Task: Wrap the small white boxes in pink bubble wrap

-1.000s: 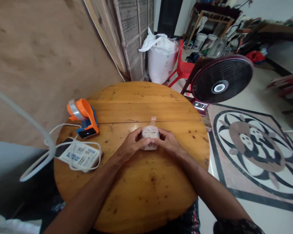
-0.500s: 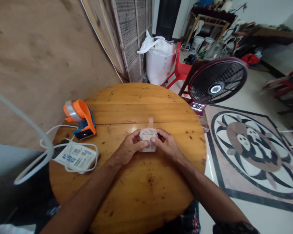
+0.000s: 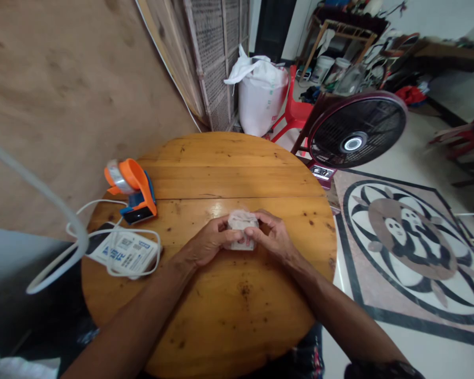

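Observation:
Between my two hands is a small box-shaped package in whitish, see-through wrapping, with faint red marks on its near side. My left hand is closed on its left side, the thumb pressed on the near face. From the right, my right hand grips it the same way, its thumb almost meeting the other. The fingertips behind the package are partly hidden. It is over the middle of the round wooden table; whether it touches the wood I cannot tell.
An orange and blue tape dispenser stands at the table's left edge. Nearer me lies a white printed box with a white cable looped over it. A dark red fan stands beyond the right edge, near a red chair and a white sack.
The clear strip that stuck up behind the package no longer shows; the wrapping there looks folded down. Both hands keep their hold. The whole view has shifted slightly.

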The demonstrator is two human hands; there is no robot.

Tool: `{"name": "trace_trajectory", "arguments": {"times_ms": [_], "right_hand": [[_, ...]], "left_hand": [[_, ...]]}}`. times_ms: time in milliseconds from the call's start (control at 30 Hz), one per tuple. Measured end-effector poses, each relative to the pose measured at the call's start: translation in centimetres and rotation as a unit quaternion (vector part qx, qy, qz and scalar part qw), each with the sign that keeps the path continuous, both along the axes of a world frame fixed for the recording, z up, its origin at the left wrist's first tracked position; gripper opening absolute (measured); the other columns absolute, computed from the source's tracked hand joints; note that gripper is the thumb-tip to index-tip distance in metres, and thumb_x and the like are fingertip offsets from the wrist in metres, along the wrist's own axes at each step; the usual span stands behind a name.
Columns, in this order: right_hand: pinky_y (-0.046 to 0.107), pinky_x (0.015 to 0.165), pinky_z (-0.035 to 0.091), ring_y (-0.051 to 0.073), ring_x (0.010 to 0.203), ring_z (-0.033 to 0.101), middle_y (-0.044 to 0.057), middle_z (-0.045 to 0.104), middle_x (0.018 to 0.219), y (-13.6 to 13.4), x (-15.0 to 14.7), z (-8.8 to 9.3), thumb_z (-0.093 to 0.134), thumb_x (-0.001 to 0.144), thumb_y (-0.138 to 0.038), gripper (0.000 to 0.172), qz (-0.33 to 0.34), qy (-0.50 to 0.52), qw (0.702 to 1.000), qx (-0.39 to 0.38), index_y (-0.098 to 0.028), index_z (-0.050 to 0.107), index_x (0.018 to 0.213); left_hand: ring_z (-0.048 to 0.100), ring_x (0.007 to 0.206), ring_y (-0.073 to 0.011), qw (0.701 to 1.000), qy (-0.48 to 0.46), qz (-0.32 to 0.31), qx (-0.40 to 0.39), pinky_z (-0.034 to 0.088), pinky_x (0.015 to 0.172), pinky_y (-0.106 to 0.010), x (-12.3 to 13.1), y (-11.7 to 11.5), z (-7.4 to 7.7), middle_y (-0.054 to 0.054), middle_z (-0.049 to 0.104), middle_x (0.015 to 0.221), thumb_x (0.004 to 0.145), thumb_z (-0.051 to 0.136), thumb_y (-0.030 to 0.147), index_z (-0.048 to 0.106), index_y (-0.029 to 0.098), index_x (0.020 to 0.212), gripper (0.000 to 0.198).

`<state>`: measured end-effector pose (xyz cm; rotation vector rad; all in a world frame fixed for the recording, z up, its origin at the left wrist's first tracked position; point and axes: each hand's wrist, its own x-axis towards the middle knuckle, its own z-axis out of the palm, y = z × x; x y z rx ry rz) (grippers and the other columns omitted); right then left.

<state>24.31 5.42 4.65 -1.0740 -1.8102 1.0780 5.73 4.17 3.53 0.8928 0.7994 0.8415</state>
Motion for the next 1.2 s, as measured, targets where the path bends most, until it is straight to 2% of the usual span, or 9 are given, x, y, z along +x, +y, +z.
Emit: {"name": "trace_trajectory", "arguments": {"times_ms": [133,233,367,500,600,700,800,1067,1200], "right_hand": [[0.034,0.083,0.048,0.021,0.092,0.061,0.006,0.066,0.096,0.0,0.6,0.2,0.057,0.087,-0.055,0.039,-0.025,0.025,0.999,-0.013,-0.022,0.066,0.105],[0.035,0.086,0.048,0.021,0.094,0.060,0.006,0.065,0.100,0.5,1.6,0.4,0.056,0.088,-0.054,0.039,-0.063,0.068,0.995,-0.041,-0.022,0.063,0.111],[0.037,0.093,0.047,0.021,0.101,0.060,0.005,0.065,0.105,1.1,2.4,1.1,0.067,0.082,-0.049,0.041,-0.019,0.043,0.996,-0.077,-0.024,0.061,0.115],[0.038,0.093,0.048,0.021,0.103,0.060,0.007,0.063,0.116,1.6,1.9,2.3,0.072,0.078,-0.042,0.048,0.008,-0.006,0.997,-0.074,-0.024,0.057,0.121],[0.038,0.091,0.049,0.020,0.098,0.062,0.006,0.066,0.108,2.2,1.1,3.1,0.074,0.076,-0.039,0.039,0.006,-0.036,0.999,-0.033,-0.023,0.063,0.111],[0.039,0.092,0.048,0.020,0.098,0.063,0.004,0.068,0.101,2.9,0.4,3.7,0.070,0.081,-0.037,0.016,0.004,-0.035,0.998,0.049,-0.024,0.068,0.091],[0.038,0.090,0.049,0.020,0.096,0.064,0.003,0.069,0.098,3.4,0.0,4.0,0.067,0.085,-0.036,0.012,-0.009,-0.024,0.995,0.092,-0.024,0.070,0.083],[0.031,0.077,0.052,0.017,0.080,0.067,0.001,0.073,0.084,2.9,-0.1,3.4,0.065,0.087,-0.035,0.014,0.000,-0.021,0.999,0.028,-0.023,0.073,0.085],[0.029,0.072,0.053,0.016,0.075,0.067,0.000,0.073,0.081,2.4,0.0,3.4,0.064,0.088,-0.031,0.014,0.020,-0.028,0.999,0.027,-0.022,0.073,0.085]], "left_hand": [[0.063,0.077,-0.0159,0.999,-0.034,0.038,-0.011,0.050,0.076,-0.028,0.4,-0.2,0.0,-0.003,0.069,0.089,0.066,0.078,0.033,0.068,0.016,0.105,0.044],[0.064,0.082,-0.0170,0.997,-0.059,0.036,-0.016,0.051,0.077,-0.029,0.7,-0.3,0.0,-0.007,0.070,0.100,0.065,0.078,0.031,0.066,0.015,0.110,0.049],[0.064,0.084,-0.0184,0.998,-0.051,0.028,0.008,0.051,0.077,-0.029,0.6,-0.4,-0.3,-0.008,0.070,0.101,0.066,0.078,0.032,0.066,0.015,0.112,0.051],[0.064,0.088,-0.0193,0.999,-0.043,0.019,0.024,0.051,0.080,-0.030,0.3,-0.5,-0.7,-0.006,0.069,0.100,0.068,0.078,0.033,0.065,0.016,0.112,0.049],[0.064,0.086,-0.0190,0.999,-0.041,0.010,0.031,0.051,0.080,-0.031,0.1,-0.5,-0.9,-0.005,0.069,0.099,0.070,0.078,0.034,0.064,0.018,0.112,0.048],[0.064,0.083,-0.0179,0.998,-0.047,0.004,0.030,0.052,0.080,-0.031,0.0,-0.5,-0.8,-0.005,0.069,0.098,0.070,0.078,0.034,0.064,0.018,0.113,0.048],[0.064,0.088,-0.0185,0.998,-0.050,0.006,0.030,0.051,0.081,-0.030,-0.1,-0.5,-0.7,-0.005,0.069,0.100,0.070,0.078,0.033,0.064,0.018,0.113,0.047],[0.063,0.088,-0.0188,0.999,0.014,0.009,0.044,0.049,0.082,-0.030,-0.5,-0.1,-0.9,-0.004,0.069,0.102,0.072,0.077,0.036,0.065,0.018,0.112,0.045],[0.062,0.087,-0.0177,0.999,0.018,0.018,0.029,0.048,0.081,-0.029,-0.3,0.0,-0.9,-0.003,0.068,0.100,0.073,0.076,0.035,0.064,0.019,0.110,0.042]]}}
